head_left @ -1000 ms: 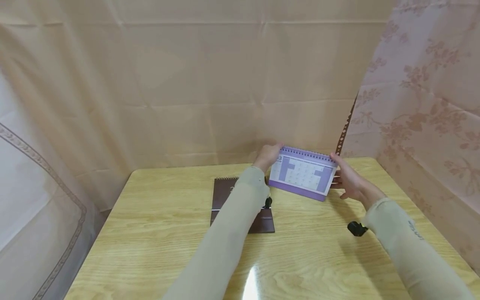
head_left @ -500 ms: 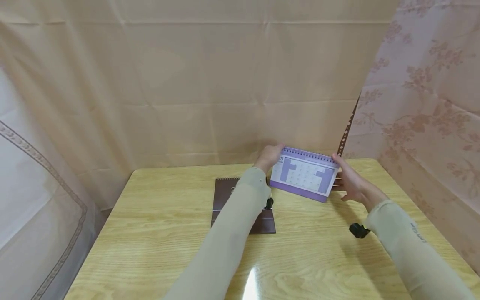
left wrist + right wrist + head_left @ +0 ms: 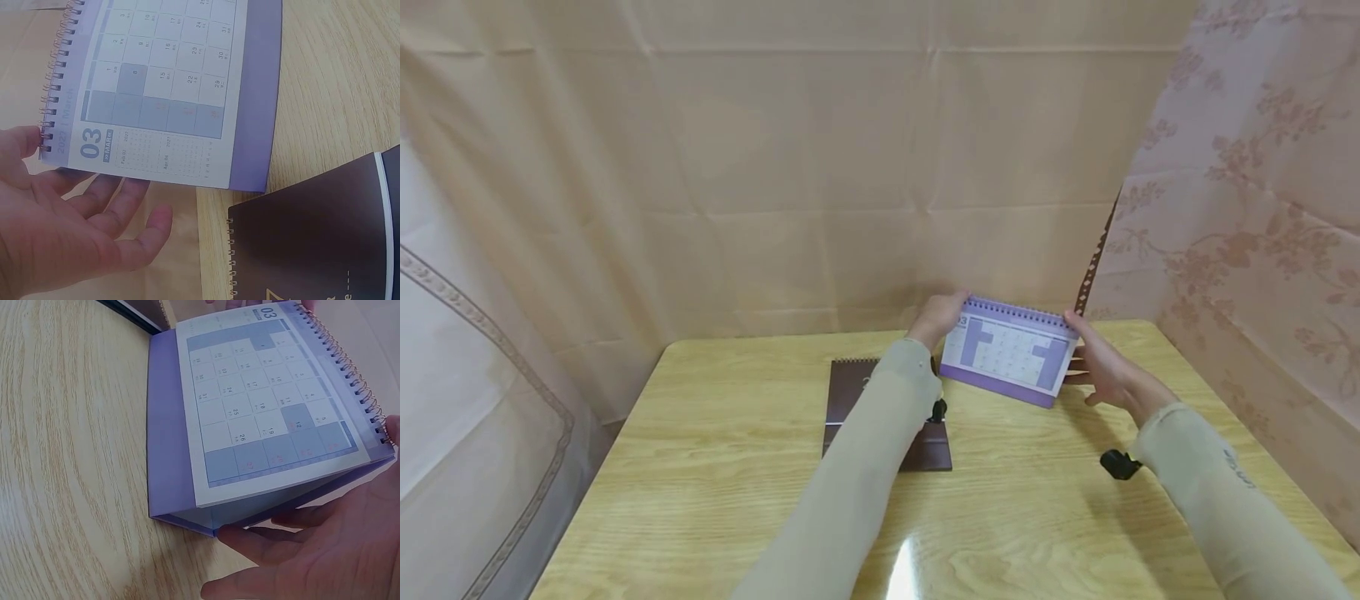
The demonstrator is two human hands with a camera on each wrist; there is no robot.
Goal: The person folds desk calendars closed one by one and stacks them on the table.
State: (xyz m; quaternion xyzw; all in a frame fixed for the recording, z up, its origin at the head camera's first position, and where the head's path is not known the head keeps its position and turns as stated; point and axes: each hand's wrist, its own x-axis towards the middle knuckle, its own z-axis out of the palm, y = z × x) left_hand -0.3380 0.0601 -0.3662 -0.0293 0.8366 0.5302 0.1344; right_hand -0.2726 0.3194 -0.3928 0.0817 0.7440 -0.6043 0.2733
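Note:
A purple spiral-bound desk calendar stands tilted back on its stand, its March page facing the person. My left hand holds its top left corner, thumb at the wire binding and fingers behind the back panel in the left wrist view. At the opposite top corner my right hand has its thumb on the binding; its other fingers reach behind the back panel. To the left, a dark brown desk calendar lies on the table, partly hidden by the left sleeve.
Both calendars are on a light wood-grain table. Beige curtain hangs along the table's back edge, and a pink floral curtain borders the right side. A white cloth hangs at the left.
Both hands keep their grip on the purple calendar's top corners. It shifts only very slightly in the head view, along with the whole scene.

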